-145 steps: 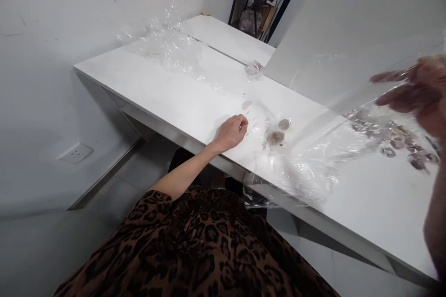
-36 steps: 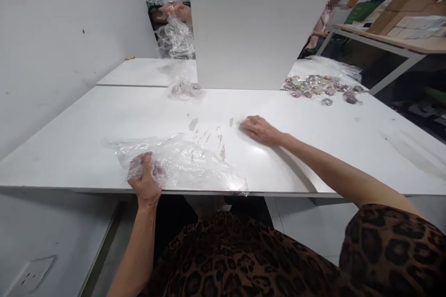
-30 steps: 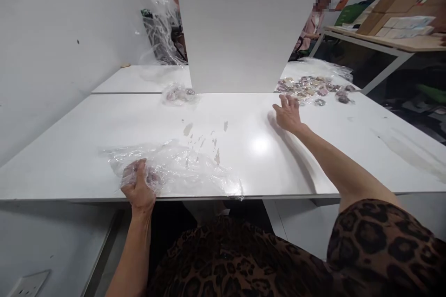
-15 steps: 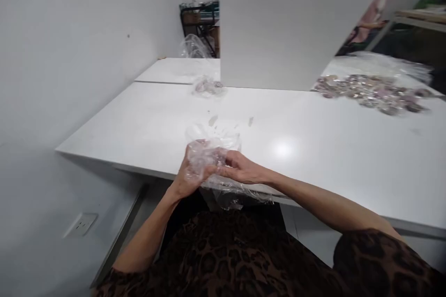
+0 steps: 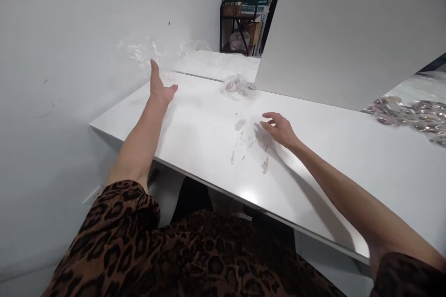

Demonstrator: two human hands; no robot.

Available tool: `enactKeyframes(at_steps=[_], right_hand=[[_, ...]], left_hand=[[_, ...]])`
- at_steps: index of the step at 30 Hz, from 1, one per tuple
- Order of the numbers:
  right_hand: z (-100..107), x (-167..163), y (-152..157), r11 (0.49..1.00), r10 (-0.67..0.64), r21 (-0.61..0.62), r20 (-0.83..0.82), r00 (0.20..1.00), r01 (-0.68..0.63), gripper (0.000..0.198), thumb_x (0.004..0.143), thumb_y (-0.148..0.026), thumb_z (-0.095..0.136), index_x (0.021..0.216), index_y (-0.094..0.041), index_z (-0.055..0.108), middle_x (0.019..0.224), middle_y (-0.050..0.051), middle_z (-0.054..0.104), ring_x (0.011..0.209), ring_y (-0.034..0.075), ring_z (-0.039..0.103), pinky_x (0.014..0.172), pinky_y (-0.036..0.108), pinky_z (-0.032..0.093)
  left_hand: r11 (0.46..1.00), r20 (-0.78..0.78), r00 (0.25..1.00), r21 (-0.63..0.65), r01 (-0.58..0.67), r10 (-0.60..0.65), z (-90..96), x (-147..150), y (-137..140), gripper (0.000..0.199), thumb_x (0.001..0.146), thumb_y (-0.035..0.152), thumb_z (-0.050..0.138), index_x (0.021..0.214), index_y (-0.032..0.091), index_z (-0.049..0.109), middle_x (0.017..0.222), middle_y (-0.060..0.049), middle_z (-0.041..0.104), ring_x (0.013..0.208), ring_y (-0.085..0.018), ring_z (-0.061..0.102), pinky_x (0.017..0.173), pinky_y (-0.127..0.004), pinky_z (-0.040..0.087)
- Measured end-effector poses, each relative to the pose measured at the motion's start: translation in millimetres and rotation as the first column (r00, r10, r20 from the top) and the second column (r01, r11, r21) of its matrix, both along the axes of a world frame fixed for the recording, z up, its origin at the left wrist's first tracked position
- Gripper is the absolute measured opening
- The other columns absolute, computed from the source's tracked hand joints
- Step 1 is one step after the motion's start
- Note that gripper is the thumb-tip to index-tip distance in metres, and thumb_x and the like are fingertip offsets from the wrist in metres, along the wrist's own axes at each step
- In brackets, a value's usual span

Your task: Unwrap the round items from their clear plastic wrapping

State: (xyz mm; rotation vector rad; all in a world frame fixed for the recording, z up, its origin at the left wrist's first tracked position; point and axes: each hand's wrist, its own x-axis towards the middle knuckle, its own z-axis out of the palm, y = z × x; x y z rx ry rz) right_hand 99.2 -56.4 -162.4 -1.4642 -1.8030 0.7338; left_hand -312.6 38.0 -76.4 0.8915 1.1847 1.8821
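Note:
My left hand (image 5: 160, 86) is stretched out toward the wall side, thumb and fingers apart, with nothing in it. Just beyond its fingertips, clear plastic film (image 5: 141, 52) shows in front of the wall; whether it touches the fingers I cannot tell. Over the middle of the white table (image 5: 198, 134) hovers my right hand (image 5: 278, 130), fingers loosely bent and apart, holding nothing. Below and beside it, grey-brown worn patches (image 5: 239, 125) mark the tabletop. A small clear plastic bundle (image 5: 239, 87) with pinkish and dark pieces inside lies between the hands, farther back.
A white upright panel (image 5: 341, 32) stands at the table's back edge. Many shiny wrapped pieces (image 5: 414, 113) lie in a heap at the right. Behind the table, a dark shelf rack (image 5: 239, 16) holds boxes and a bottle. The wall (image 5: 87, 79) borders the table's left end.
Both hands have let go of the crumpled clear plastic and moved apart. My left hand has swung forward and left, the plastic now beyond it. The view has turned left.

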Motion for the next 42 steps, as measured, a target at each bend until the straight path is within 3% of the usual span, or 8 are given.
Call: enactKeyframes(at_steps=[4,11,14,18,23,28,34,42], right_hand=[[-8.1,-23.2,64.8,0.989,-0.057,0.146,0.270,0.961,0.017,0.039,0.088,-0.038,0.057,0.116,-0.018,0.075,0.154,0.021,0.047,0.137,0.043,0.046,0.107,0.062,0.045],[3.6,-41.7,105.9,0.998,-0.024,0.070,0.414,0.910,-0.006,0.057,0.088,-0.029,0.058,0.144,-0.017,0.062,0.169,0.018,0.037,0.160,0.043,0.022,0.124,0.064,0.021],[13.9,-26.4,81.1,0.997,0.067,-0.035,0.062,0.996,-0.065,0.059,0.089,-0.038,0.063,0.145,-0.019,0.062,0.166,0.017,0.044,0.153,0.039,0.039,0.122,0.059,0.034],[33.2,0.1,20.5,0.987,0.146,-0.002,-0.373,0.916,-0.159,0.048,0.082,-0.047,0.079,0.127,-0.033,0.074,0.152,0.004,0.062,0.150,0.034,0.048,0.122,0.054,0.040],[65.6,11.4,-51.1,0.973,0.201,0.013,-0.534,0.821,-0.230,0.032,0.083,-0.044,0.081,0.114,-0.038,0.080,0.136,-0.001,0.073,0.140,0.032,0.058,0.119,0.055,0.048],[89.2,11.5,-92.4,0.957,0.281,0.111,-0.588,0.759,-0.268,0.033,0.084,-0.052,0.074,0.116,-0.041,0.078,0.143,-0.001,0.068,0.144,0.035,0.054,0.111,0.057,0.054],[102.2,26.9,-110.7,0.971,0.233,0.208,-0.742,0.629,-0.115,0.034,0.081,-0.053,0.068,0.111,-0.039,0.079,0.149,0.001,0.064,0.152,0.037,0.042,0.101,0.056,0.056],[73.8,69.5,-104.1,0.967,0.126,0.142,-0.988,0.087,0.210,0.030,0.085,-0.029,0.059,0.104,-0.016,0.079,0.137,0.013,0.065,0.123,0.024,0.061,0.074,0.034,0.056]], left_hand=[[0.929,0.101,0.993,-0.358,0.094,-0.062,-43.3,47.6,-26.9,0.082,0.090,0.067,0.070,0.156,0.028,0.040,0.159,-0.021,0.043,0.132,-0.032,0.062,0.103,-0.048,0.057],[0.942,-0.093,0.971,-0.279,0.187,-0.220,-91.3,107.7,-62.9,0.067,0.090,0.033,0.073,0.150,0.018,0.046,0.134,-0.018,0.059,0.082,-0.015,0.071,0.062,-0.025,0.057],[0.941,-0.217,0.941,-0.274,0.197,-0.260,-90.4,102.9,-63.4,0.052,0.092,0.028,0.067,0.142,0.020,0.054,0.128,-0.013,0.061,0.077,-0.012,0.068,0.060,-0.023,0.055],[0.927,-0.420,0.832,-0.256,0.275,-0.363,-93.6,108.5,-73.6,0.042,0.095,0.030,0.061,0.137,0.022,0.059,0.136,-0.012,0.060,0.091,-0.015,0.069,0.073,-0.027,0.058],[0.788,-0.708,0.475,-0.188,0.586,-0.523,-90.0,150.9,-104.9,0.072,0.090,0.054,0.071,0.153,0.027,0.051,0.162,-0.014,0.045,0.147,-0.033,0.046,0.120,-0.049,0.043],[0.690,-0.780,0.226,-0.329,0.645,-0.583,-91.8,197.5,-128.1,0.089,0.081,0.052,0.081,0.159,0.027,0.046,0.173,-0.016,0.025,0.162,-0.041,0.021,0.130,-0.058,0.027],[0.780,-0.759,0.415,-0.191,0.596,-0.502,-94.1,212.2,-134.4,0.038,0.094,0.048,0.066,0.118,0.019,0.071,0.157,-0.017,0.049,0.149,-0.034,0.046,0.124,-0.049,0.037],[0.876,-0.594,0.706,0.004,0.483,-0.386,-65.9,223.1,-134.1,0.045,0.088,0.054,0.075,0.069,0.020,0.052,0.090,-0.004,0.064,0.089,-0.016,0.060,0.087,-0.030,0.047]])
